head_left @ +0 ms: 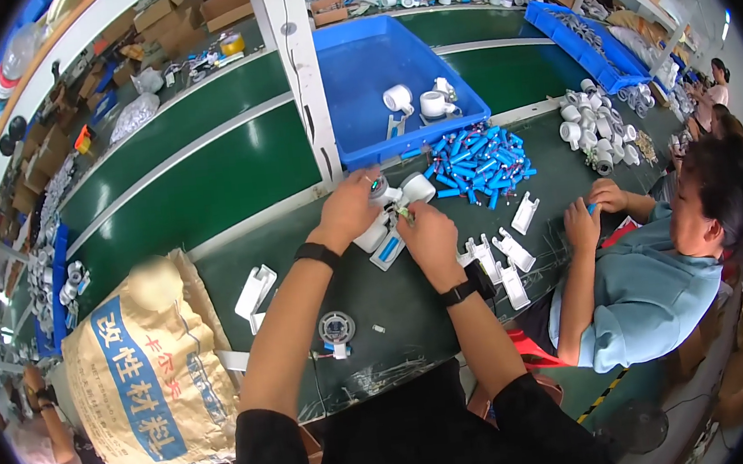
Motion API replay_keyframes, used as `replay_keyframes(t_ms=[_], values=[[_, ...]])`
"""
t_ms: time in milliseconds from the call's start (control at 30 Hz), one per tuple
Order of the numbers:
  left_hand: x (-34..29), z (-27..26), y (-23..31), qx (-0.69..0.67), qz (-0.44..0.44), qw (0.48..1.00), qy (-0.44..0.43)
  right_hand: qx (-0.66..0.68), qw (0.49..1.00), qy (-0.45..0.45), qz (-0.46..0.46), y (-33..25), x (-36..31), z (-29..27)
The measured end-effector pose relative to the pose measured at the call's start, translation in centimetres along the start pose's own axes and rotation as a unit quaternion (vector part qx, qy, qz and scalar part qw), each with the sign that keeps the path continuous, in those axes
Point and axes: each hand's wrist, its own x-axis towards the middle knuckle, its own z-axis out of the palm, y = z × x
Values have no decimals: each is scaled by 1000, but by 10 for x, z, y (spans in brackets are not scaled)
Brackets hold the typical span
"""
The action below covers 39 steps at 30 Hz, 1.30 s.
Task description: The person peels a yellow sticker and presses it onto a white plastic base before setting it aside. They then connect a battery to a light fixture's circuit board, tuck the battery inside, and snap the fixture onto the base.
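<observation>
My left hand point(350, 209) closes around a white plastic housing with a round head point(417, 189), close to the blue tray. A small dark round part shows at its fingertips. The fingers of my right hand point(430, 237) are pinched together at the housing's middle, by a small greenish piece; what exactly they hold is hidden. Just below the hands lies a white half-shell with a blue battery cell point(387, 249) in it. Nearer to me, a round grey-and-white fan-like part point(336, 328) with a white connector rests on the dark green bench.
Beyond my right hand is a heap of blue battery cells point(480, 166), before a blue tray point(347, 73). White shells point(513, 285) lie right; round white housings point(594, 128) are piled farther off. A co-worker point(652, 267) sits right. A large paper sack point(148, 370) stands left.
</observation>
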Motion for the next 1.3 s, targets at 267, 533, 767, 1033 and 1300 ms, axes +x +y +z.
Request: replay_keyframes(t_ms=[267,533,767,1033,1300], values=[[-5,-21,8,-39,-14,999,-8,-11,997,48,-61,-9,-11,-21],[-97,-104,-16,-20,-24,999,14,144,980,-75,-118,-90,-54,-9],[-131,-81,-71,8,-77,997,10,101,980,-105,-136,-99,-62,51],[-137,-76,-76,-6,-128,992,7,153,966,-109,-179,-80,-59,76],[-151,-59,-46,146,-171,952,208,233,952,-76,-183,-72,-57,88]])
